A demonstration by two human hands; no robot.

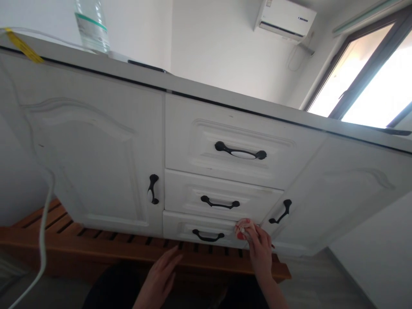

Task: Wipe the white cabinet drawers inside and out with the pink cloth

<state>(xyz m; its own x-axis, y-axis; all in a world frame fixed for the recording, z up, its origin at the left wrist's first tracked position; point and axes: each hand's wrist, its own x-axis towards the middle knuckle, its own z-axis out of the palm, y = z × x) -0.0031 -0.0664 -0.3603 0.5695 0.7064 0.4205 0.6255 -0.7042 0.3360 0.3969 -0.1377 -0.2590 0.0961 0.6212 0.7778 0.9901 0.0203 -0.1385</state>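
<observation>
Right hand (259, 249) is pinched shut on a small pink-and-white object (243, 228), pressing it against the right end of the bottom drawer (180, 229), just right of its black handle (208, 235); can't tell what the object is. Left hand (162, 274) is open, fingers loosely extended, holding nothing, hovering near the wooden slatted platform (96, 249) under the white cabinet (96, 141).

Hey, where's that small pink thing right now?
In the head view, the small pink thing is pinched in the right hand, low and right of centre, against the right end of the bottom drawer, just right of its black handle.
</observation>
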